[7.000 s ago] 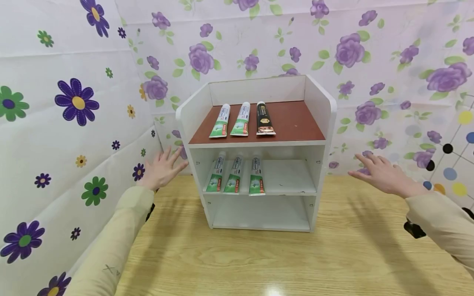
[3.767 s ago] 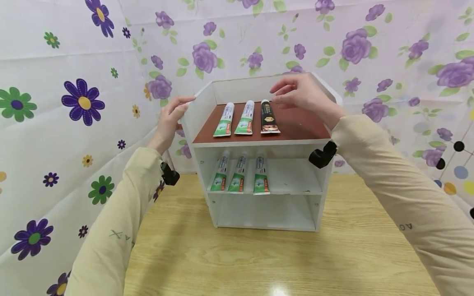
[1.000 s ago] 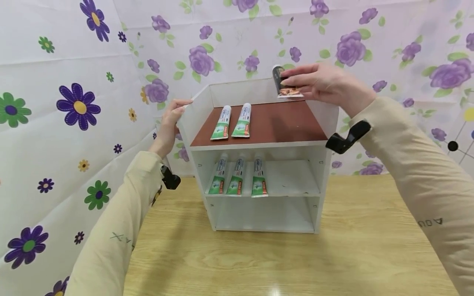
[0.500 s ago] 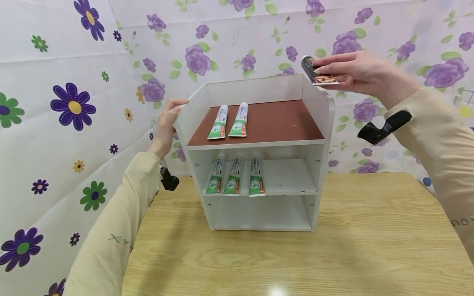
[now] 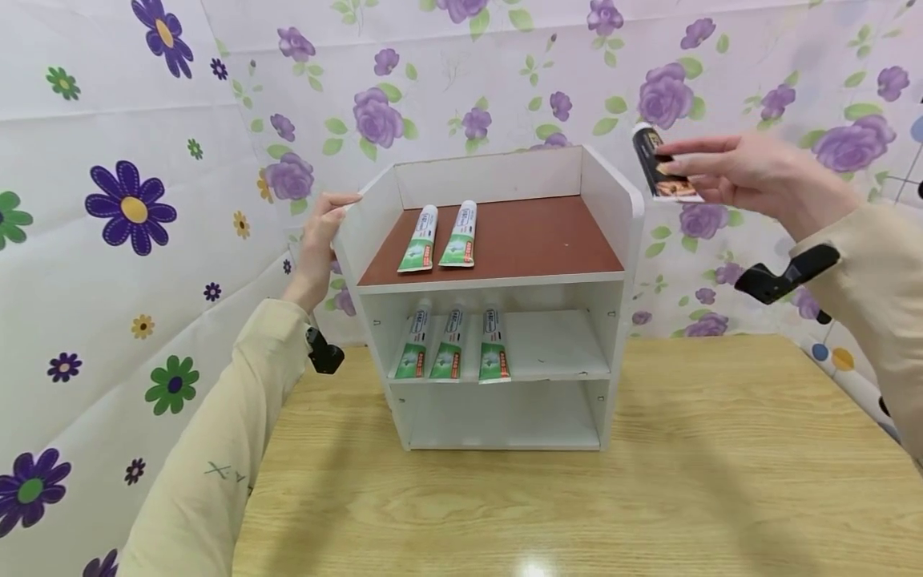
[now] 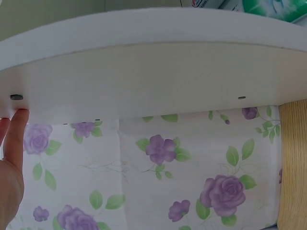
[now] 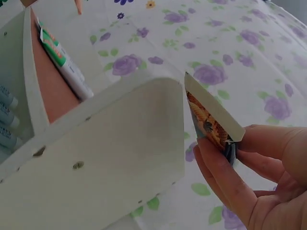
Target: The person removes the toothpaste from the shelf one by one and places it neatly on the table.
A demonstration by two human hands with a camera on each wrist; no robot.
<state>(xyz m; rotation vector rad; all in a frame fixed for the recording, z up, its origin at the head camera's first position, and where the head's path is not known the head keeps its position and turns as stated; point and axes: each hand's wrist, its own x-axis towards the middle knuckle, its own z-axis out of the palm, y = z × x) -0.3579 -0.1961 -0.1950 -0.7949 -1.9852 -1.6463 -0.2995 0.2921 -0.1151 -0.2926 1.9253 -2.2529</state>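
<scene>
My right hand (image 5: 750, 172) pinches a black toothpaste tube (image 5: 652, 164) between thumb and fingers. The tube hangs in the air just right of the small white shelf unit (image 5: 490, 280), white cap up and flat crimped end down. In the right wrist view its brown printed side (image 7: 206, 117) and crimped end show beside the unit's side panel. My left hand (image 5: 317, 240) rests at the top edge of the left panel, its fingers fairly straight; in the left wrist view a finger (image 6: 17, 139) touches the panel's outer face. Two green-and-white toothpaste tubes (image 5: 459, 236) lie on the brown top board.
Three more green-and-white tubes (image 5: 493, 349) stand leaning on the middle shelf, at its left. The unit has raised side and back walls (image 5: 609, 188) around its top. It stands on a wooden table (image 5: 505, 513), with flowered sheets (image 5: 252, 96) behind and at left.
My right hand has taken the black tube off the top board, lifted it over the right panel and carried it right, lately slightly lower. My left hand moved up to the left panel and stays there.
</scene>
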